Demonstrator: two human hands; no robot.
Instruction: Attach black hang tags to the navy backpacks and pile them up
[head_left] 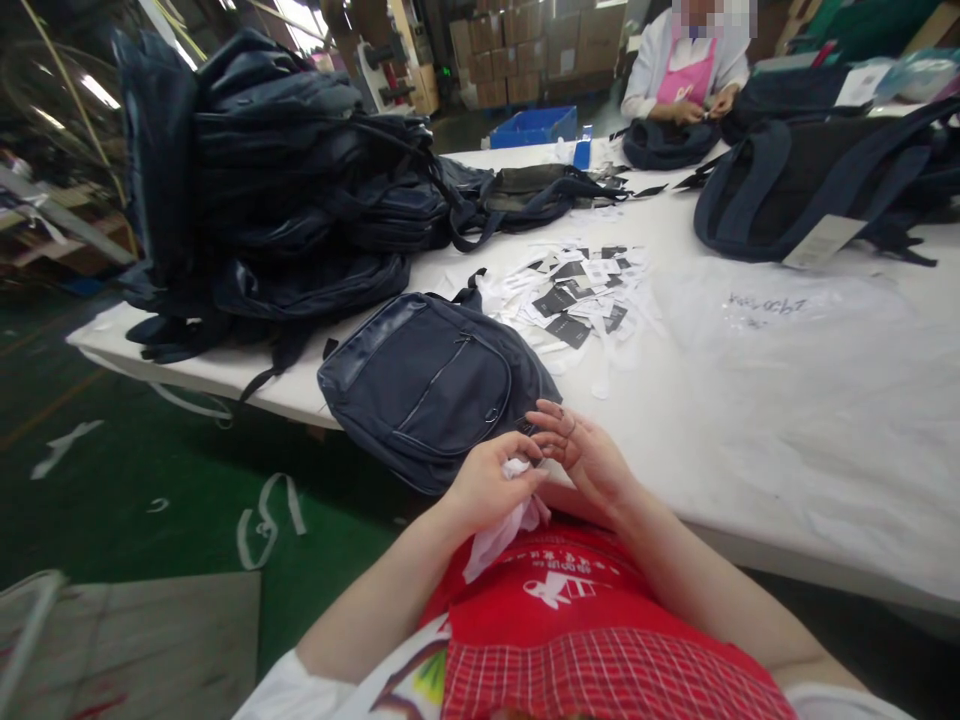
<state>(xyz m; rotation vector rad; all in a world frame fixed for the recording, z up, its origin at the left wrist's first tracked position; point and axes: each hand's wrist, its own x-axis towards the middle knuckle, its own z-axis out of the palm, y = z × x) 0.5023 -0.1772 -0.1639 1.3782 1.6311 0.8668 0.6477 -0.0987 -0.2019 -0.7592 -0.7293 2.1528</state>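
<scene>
In front of my red apron, my left hand (496, 484) is closed on a crumpled, thin white sheet (504, 535), which hangs down from the fingers; paper or plastic, I cannot tell. Beside it, my right hand (589, 458) has its fingers stretched out and apart, the tips close to the left fingers. I see nothing clearly held in it. Just beyond both hands a navy backpack (442, 385) lies on the white table, its zipped front pocket facing up and its near side at the table edge.
A tall pile of navy backpacks (285, 170) stands at the left. Black and white tags (577, 300) lie scattered mid-table. Clear plastic sheeting (810, 390) covers the right side. Another backpack (795, 190) lies far right. Across the table, a person in a pink apron (686, 80) handles a bag.
</scene>
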